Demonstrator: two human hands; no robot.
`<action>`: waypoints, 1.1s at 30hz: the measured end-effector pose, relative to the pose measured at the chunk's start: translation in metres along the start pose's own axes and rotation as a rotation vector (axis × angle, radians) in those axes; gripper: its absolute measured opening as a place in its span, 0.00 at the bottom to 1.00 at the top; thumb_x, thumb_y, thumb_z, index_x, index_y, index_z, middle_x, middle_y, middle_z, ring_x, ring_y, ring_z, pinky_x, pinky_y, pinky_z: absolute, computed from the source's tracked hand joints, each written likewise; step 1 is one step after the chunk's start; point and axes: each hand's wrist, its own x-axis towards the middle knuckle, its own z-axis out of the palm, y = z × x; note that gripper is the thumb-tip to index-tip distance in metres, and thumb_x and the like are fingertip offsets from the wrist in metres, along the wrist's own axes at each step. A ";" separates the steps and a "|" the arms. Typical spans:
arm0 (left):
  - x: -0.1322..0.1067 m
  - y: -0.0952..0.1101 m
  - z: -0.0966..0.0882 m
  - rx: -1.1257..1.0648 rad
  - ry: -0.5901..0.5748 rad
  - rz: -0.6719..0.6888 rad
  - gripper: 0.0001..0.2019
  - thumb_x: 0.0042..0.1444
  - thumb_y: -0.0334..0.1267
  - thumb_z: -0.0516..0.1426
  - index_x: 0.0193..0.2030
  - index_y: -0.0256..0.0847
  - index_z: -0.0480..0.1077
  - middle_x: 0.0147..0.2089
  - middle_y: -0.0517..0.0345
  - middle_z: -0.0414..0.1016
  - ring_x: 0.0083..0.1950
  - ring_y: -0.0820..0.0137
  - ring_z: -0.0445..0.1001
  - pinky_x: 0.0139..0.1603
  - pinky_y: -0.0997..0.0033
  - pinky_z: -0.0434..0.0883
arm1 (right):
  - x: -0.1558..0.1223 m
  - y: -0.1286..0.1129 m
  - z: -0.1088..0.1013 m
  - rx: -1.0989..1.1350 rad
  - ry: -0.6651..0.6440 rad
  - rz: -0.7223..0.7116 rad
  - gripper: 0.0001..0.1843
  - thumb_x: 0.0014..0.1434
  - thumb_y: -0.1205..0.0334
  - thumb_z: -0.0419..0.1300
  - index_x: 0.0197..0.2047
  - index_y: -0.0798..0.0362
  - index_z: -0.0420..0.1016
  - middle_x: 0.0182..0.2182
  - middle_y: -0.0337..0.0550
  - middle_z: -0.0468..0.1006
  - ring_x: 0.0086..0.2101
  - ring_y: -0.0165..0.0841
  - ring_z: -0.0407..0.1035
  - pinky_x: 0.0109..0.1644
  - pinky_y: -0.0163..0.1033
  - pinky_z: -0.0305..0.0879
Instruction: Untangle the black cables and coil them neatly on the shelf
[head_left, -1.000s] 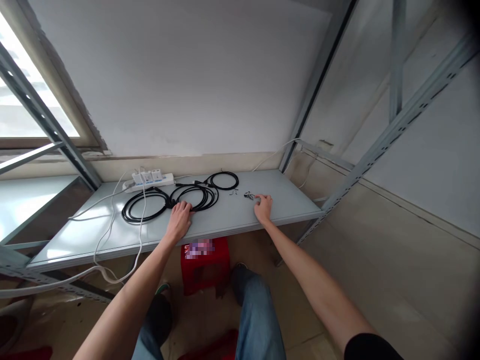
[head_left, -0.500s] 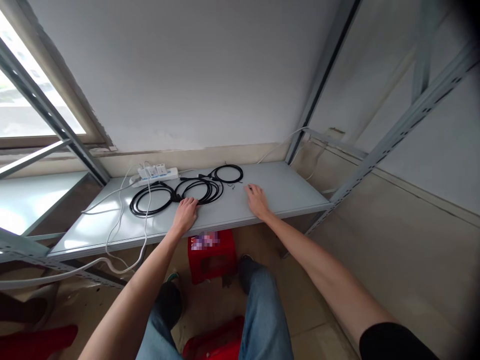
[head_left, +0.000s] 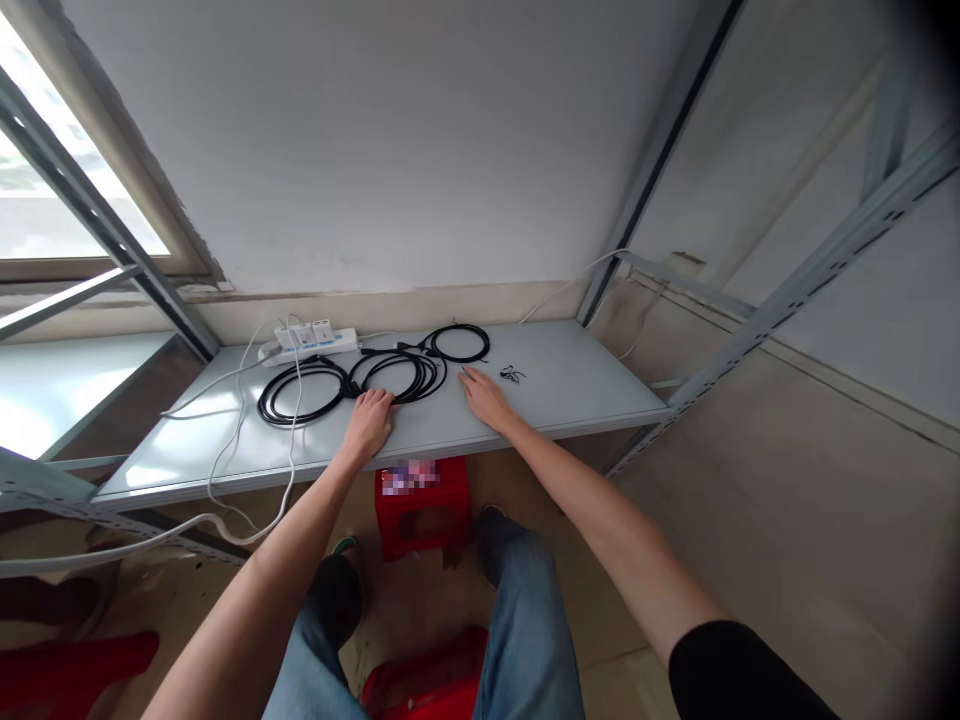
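Observation:
My left hand [head_left: 369, 418] rests on the front part of the grey shelf, fingers lying on its surface beside the middle coil of black cable [head_left: 439, 378]. My right hand [head_left: 487, 398] is on the shelf further right, its fingers closed in a pinch at a small, thin black wire tie [head_left: 464, 371]. To the right of that hand lies a small pile of black wire ties [head_left: 512, 375]. Another black cable coil [head_left: 262, 405] lies at the left, and a smaller black cable coil [head_left: 486, 343] at the back.
A white power strip [head_left: 341, 342] with plugs stands at the shelf's back left. White cords [head_left: 291, 470] hang over the shelf's front edge [head_left: 247, 486]. Metal posts [head_left: 630, 215] frame the shelf. Below is a red stool [head_left: 424, 520], with more red plastic [head_left: 427, 680] nearer me.
My right hand has moved left from the pile of wire ties, uncovering it, to the loose tie near the coils. My left hand stays about where it was.

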 end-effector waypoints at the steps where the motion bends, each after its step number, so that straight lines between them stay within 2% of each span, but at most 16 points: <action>1: 0.000 0.000 0.001 -0.003 0.005 0.001 0.12 0.73 0.35 0.49 0.48 0.44 0.74 0.50 0.43 0.79 0.58 0.50 0.73 0.65 0.50 0.68 | -0.006 0.000 -0.002 -0.005 0.008 0.004 0.28 0.72 0.69 0.49 0.69 0.56 0.79 0.73 0.57 0.71 0.72 0.47 0.66 0.79 0.60 0.60; 5: 0.000 -0.001 0.002 0.004 0.017 0.015 0.12 0.74 0.36 0.49 0.49 0.44 0.74 0.51 0.42 0.79 0.58 0.50 0.73 0.65 0.50 0.67 | -0.039 0.004 -0.014 -0.030 -0.002 -0.024 0.28 0.73 0.66 0.48 0.70 0.58 0.77 0.73 0.58 0.71 0.73 0.48 0.65 0.79 0.59 0.60; 9: 0.000 0.000 0.001 0.019 0.016 0.024 0.13 0.75 0.36 0.48 0.49 0.42 0.74 0.51 0.42 0.79 0.57 0.49 0.72 0.65 0.50 0.67 | -0.068 0.014 -0.032 -0.071 0.011 0.001 0.28 0.73 0.63 0.49 0.71 0.56 0.76 0.73 0.59 0.70 0.72 0.52 0.66 0.77 0.64 0.63; 12: -0.001 0.004 -0.004 0.020 0.023 0.030 0.13 0.75 0.35 0.47 0.48 0.43 0.73 0.50 0.42 0.78 0.57 0.50 0.72 0.64 0.50 0.68 | -0.075 0.019 -0.046 -0.104 0.026 0.024 0.30 0.72 0.62 0.49 0.72 0.57 0.74 0.74 0.62 0.68 0.70 0.55 0.68 0.74 0.66 0.67; 15: -0.003 0.007 -0.008 0.013 0.036 0.035 0.13 0.75 0.35 0.47 0.46 0.44 0.72 0.50 0.43 0.77 0.57 0.50 0.72 0.62 0.52 0.69 | -0.070 0.015 -0.052 -0.105 0.065 0.023 0.33 0.68 0.68 0.50 0.73 0.61 0.70 0.74 0.65 0.67 0.71 0.56 0.65 0.76 0.67 0.62; 18: -0.004 0.009 -0.011 -0.004 0.043 0.030 0.13 0.75 0.33 0.46 0.45 0.44 0.72 0.49 0.43 0.77 0.56 0.50 0.72 0.60 0.52 0.70 | -0.056 -0.006 -0.040 -0.002 0.183 0.050 0.36 0.63 0.72 0.50 0.75 0.60 0.67 0.75 0.63 0.65 0.75 0.52 0.59 0.80 0.63 0.56; 20: -0.004 0.009 -0.011 -0.003 0.043 0.020 0.13 0.75 0.33 0.46 0.45 0.45 0.71 0.49 0.44 0.78 0.56 0.51 0.73 0.59 0.53 0.70 | -0.041 -0.029 -0.023 0.160 0.289 0.081 0.34 0.66 0.68 0.50 0.74 0.58 0.66 0.73 0.62 0.67 0.74 0.48 0.60 0.79 0.59 0.58; 22: -0.003 0.010 -0.011 0.008 0.040 0.018 0.13 0.75 0.32 0.46 0.44 0.45 0.71 0.49 0.44 0.78 0.56 0.51 0.73 0.59 0.53 0.70 | -0.021 -0.054 -0.002 0.387 0.399 0.191 0.26 0.71 0.59 0.50 0.69 0.55 0.68 0.64 0.61 0.75 0.65 0.46 0.70 0.72 0.55 0.67; 23: -0.003 0.010 -0.010 0.013 0.035 0.022 0.13 0.75 0.32 0.46 0.45 0.44 0.71 0.49 0.44 0.78 0.56 0.51 0.73 0.59 0.53 0.70 | -0.010 -0.065 0.008 0.513 0.438 0.290 0.24 0.72 0.54 0.50 0.66 0.54 0.68 0.58 0.60 0.79 0.57 0.45 0.76 0.65 0.52 0.72; 25: -0.003 0.010 -0.010 0.018 0.015 0.036 0.13 0.75 0.32 0.47 0.45 0.44 0.71 0.50 0.44 0.78 0.56 0.52 0.73 0.59 0.53 0.70 | 0.012 -0.082 0.024 0.741 0.432 0.465 0.25 0.72 0.47 0.52 0.63 0.53 0.67 0.46 0.53 0.80 0.41 0.42 0.77 0.50 0.47 0.76; 27: -0.003 0.010 -0.009 0.014 -0.006 0.049 0.12 0.75 0.33 0.48 0.45 0.43 0.71 0.49 0.44 0.79 0.56 0.52 0.73 0.59 0.53 0.70 | 0.030 -0.088 0.034 0.832 0.363 0.531 0.28 0.67 0.46 0.59 0.63 0.53 0.66 0.37 0.44 0.78 0.35 0.40 0.74 0.43 0.44 0.74; 29: -0.003 0.011 -0.008 -0.002 -0.008 0.056 0.10 0.76 0.36 0.50 0.44 0.43 0.71 0.49 0.45 0.79 0.55 0.53 0.74 0.59 0.54 0.70 | 0.040 -0.086 0.039 0.780 0.315 0.503 0.32 0.60 0.51 0.64 0.64 0.55 0.66 0.33 0.37 0.75 0.34 0.40 0.72 0.45 0.43 0.72; 31: -0.003 0.011 -0.006 -0.028 0.000 0.058 0.11 0.77 0.43 0.53 0.42 0.44 0.71 0.47 0.46 0.78 0.55 0.54 0.74 0.59 0.54 0.70 | 0.043 -0.078 0.041 0.708 0.321 0.444 0.34 0.57 0.57 0.64 0.66 0.56 0.66 0.32 0.36 0.74 0.34 0.40 0.73 0.47 0.44 0.72; 33: -0.002 0.011 -0.005 -0.052 -0.001 0.061 0.14 0.76 0.47 0.56 0.39 0.44 0.70 0.45 0.47 0.78 0.53 0.55 0.75 0.59 0.54 0.70 | 0.042 -0.071 0.043 0.687 0.343 0.401 0.36 0.58 0.57 0.62 0.69 0.58 0.65 0.32 0.38 0.76 0.35 0.41 0.74 0.49 0.46 0.72</action>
